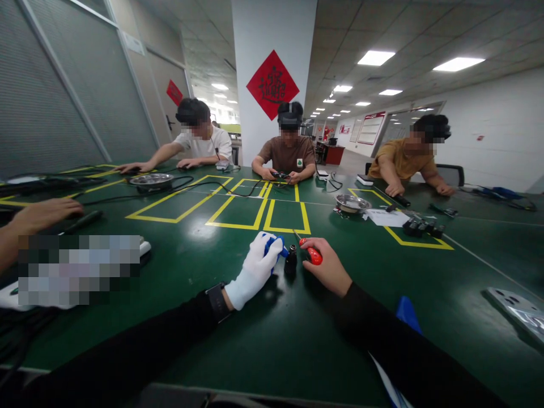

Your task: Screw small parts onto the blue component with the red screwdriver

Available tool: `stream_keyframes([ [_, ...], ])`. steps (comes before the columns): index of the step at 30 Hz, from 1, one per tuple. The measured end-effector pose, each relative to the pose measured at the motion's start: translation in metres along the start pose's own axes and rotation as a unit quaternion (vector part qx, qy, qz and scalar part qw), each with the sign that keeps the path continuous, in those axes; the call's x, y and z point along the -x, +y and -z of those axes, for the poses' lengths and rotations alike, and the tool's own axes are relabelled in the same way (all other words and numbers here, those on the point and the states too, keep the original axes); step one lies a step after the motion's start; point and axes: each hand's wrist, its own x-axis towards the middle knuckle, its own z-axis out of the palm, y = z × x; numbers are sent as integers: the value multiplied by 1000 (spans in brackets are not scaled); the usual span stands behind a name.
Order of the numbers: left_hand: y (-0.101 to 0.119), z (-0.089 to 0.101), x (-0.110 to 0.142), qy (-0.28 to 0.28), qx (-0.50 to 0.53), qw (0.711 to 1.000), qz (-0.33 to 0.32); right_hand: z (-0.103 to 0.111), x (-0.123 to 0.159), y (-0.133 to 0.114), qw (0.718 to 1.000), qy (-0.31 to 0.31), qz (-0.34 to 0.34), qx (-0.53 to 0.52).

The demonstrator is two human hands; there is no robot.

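My left hand (257,263) wears a white work glove with blue-coated fingers. Those fingers are curled, their tips against a small black bottle-shaped part (290,262) standing upright on the table. How firmly they grip it is partly hidden. Just right of that part, my bare right hand (327,265) is closed around the red and black handle of a screwdriver (313,255). Its thin shaft points away from me and slightly left, apart from the black part.
Yellow tape boxes (238,226) mark the green table (191,351). A metal bowl (352,204), paper (386,217) and several black parts (423,226) lie ahead right. A blue and white glove (408,314) lies by my right forearm. Three people sit opposite; another person's hand (46,215) is left.
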Motion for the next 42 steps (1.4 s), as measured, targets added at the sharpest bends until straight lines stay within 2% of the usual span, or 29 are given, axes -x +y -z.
stream_keyframes([
  [4,2,1,-1,18,57,998,-1,0,6,-6,994,-78,-3,79],
  [7,2,1,0,13,73,997,-11,-1,10,-13,987,-100,-18,127],
  [10,3,0,1,-2,88,996,-13,-1,9,-20,985,-58,10,160],
  [14,6,-1,4,-43,105,993,-22,2,8,-35,986,32,136,87],
  [17,10,-4,6,-66,116,990,-37,4,12,-46,979,51,198,23],
  [20,12,-7,7,-72,132,988,-41,3,16,-51,974,51,221,4],
  [24,10,-7,9,-90,166,981,-38,1,16,-49,977,43,210,-11],
  [27,10,-5,11,-101,138,981,-92,2,17,-47,977,30,209,-31],
  [31,11,-1,12,-82,69,982,-155,3,18,-49,977,-4,207,-50],
  [38,9,-1,10,-75,16,987,-141,-5,21,-49,981,-56,177,-54],
  [40,10,1,10,-67,13,988,-141,-5,21,-48,983,-51,165,-65],
  [42,11,3,11,-40,6,989,-140,-3,18,-44,987,-12,151,-55],
])
